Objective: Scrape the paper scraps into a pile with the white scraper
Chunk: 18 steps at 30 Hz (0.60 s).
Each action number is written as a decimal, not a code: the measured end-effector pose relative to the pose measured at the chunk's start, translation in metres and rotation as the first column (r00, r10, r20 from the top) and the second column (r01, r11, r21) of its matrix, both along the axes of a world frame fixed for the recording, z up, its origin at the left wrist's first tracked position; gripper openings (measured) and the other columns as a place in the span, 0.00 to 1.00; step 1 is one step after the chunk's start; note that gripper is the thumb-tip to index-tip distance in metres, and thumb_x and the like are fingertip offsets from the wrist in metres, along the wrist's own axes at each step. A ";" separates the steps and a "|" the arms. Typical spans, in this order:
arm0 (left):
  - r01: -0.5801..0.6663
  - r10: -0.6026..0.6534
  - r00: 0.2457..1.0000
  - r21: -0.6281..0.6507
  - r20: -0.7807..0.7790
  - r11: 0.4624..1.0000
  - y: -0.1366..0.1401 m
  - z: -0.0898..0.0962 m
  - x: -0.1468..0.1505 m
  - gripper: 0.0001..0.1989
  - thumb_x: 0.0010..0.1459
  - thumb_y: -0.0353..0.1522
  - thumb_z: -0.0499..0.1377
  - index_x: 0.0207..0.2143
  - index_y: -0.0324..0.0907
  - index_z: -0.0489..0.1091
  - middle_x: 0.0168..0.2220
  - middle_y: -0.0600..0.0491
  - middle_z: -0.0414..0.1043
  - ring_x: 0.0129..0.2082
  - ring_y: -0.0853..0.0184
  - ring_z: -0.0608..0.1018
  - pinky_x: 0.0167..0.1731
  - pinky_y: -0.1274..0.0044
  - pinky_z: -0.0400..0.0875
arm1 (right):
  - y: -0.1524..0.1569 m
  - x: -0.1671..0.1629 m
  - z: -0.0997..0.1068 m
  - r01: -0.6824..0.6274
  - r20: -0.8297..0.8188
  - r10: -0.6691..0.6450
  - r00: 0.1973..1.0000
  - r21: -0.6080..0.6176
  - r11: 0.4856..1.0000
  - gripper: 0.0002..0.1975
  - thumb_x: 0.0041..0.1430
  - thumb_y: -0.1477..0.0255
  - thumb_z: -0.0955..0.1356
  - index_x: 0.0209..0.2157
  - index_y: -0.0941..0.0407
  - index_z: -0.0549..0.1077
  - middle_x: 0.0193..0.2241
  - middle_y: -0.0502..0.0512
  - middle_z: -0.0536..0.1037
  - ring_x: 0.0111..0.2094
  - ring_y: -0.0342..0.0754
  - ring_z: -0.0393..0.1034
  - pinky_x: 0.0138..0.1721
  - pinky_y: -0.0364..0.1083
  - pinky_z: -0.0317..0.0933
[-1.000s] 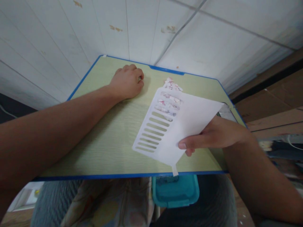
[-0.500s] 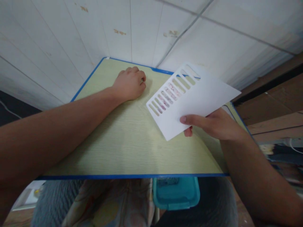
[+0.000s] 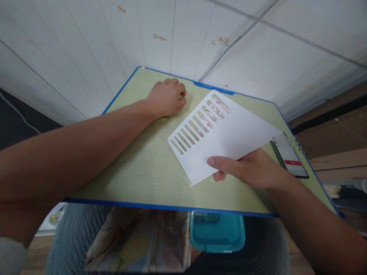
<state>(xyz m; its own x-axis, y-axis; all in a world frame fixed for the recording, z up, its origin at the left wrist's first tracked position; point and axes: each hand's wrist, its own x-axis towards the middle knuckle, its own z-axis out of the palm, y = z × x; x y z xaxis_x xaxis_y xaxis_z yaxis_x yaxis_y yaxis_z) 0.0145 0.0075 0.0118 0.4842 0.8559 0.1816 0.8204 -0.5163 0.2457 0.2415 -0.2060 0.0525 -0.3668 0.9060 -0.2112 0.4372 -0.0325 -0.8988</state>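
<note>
Now the right hand (image 3: 252,168) pinches, between thumb and fingers, a flat white slotted card (image 3: 228,133) over the pale-green, blue-edged surface (image 3: 137,172), long axis slanting far-right, slots toward the left hand (image 3: 168,97), whose curled fingers' contents I cannot tell.

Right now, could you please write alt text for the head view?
A right hand holds a white slotted card over a blue-edged table, with patterned scraps showing through some slots. The left hand rests curled near the far edge, and a phone lies at the right.

white panelled wall (image 3: 192,23), scuffed | grey cable (image 3: 243,35) | wood-look floor (image 3: 34,254) | blue-edged pale table (image 3: 137,168)
</note>
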 end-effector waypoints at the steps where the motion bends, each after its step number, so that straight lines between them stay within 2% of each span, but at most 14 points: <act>1: 0.001 -0.001 1.000 0.004 0.007 1.000 0.002 -0.001 -0.001 0.24 0.79 0.40 0.55 0.66 0.48 0.85 0.73 0.40 0.82 0.74 0.43 0.78 0.79 0.49 0.68 | -0.002 -0.003 0.000 -0.007 -0.001 0.007 1.000 -0.009 1.000 0.23 0.70 0.52 0.85 0.27 0.50 0.83 0.25 0.54 0.88 0.28 0.53 0.86 0.32 0.47 0.83; 4: -0.007 0.007 1.000 0.004 0.026 1.000 0.008 -0.005 -0.005 0.25 0.78 0.42 0.57 0.68 0.50 0.84 0.74 0.43 0.81 0.75 0.43 0.76 0.80 0.48 0.67 | -0.003 -0.007 -0.001 -0.002 -0.031 0.002 1.000 -0.016 1.000 0.23 0.71 0.53 0.84 0.27 0.50 0.84 0.24 0.54 0.88 0.26 0.52 0.85 0.31 0.47 0.83; 9: -0.001 0.002 0.998 -0.024 0.058 1.000 0.008 -0.007 -0.006 0.27 0.77 0.43 0.56 0.71 0.49 0.83 0.76 0.42 0.80 0.74 0.45 0.75 0.82 0.48 0.63 | -0.002 -0.009 -0.004 0.009 -0.025 -0.009 1.000 0.014 1.000 0.25 0.71 0.51 0.85 0.26 0.51 0.84 0.24 0.55 0.88 0.27 0.53 0.86 0.33 0.47 0.84; 13: 0.009 -0.005 0.996 -0.044 0.092 0.999 0.007 -0.009 -0.004 0.28 0.76 0.46 0.57 0.71 0.53 0.82 0.75 0.44 0.81 0.75 0.45 0.73 0.82 0.48 0.62 | -0.005 -0.011 -0.006 -0.052 -0.025 0.051 0.998 -0.033 0.998 0.22 0.73 0.54 0.83 0.28 0.51 0.85 0.26 0.55 0.90 0.27 0.53 0.87 0.32 0.47 0.84; 18: 0.016 -0.015 0.996 -0.021 0.082 1.000 0.011 -0.013 -0.003 0.27 0.78 0.42 0.55 0.71 0.49 0.83 0.75 0.40 0.80 0.76 0.43 0.75 0.81 0.46 0.64 | -0.012 -0.015 -0.008 -0.133 -0.083 0.126 0.989 -0.080 0.988 0.16 0.75 0.61 0.82 0.32 0.50 0.86 0.28 0.53 0.92 0.28 0.52 0.89 0.33 0.46 0.85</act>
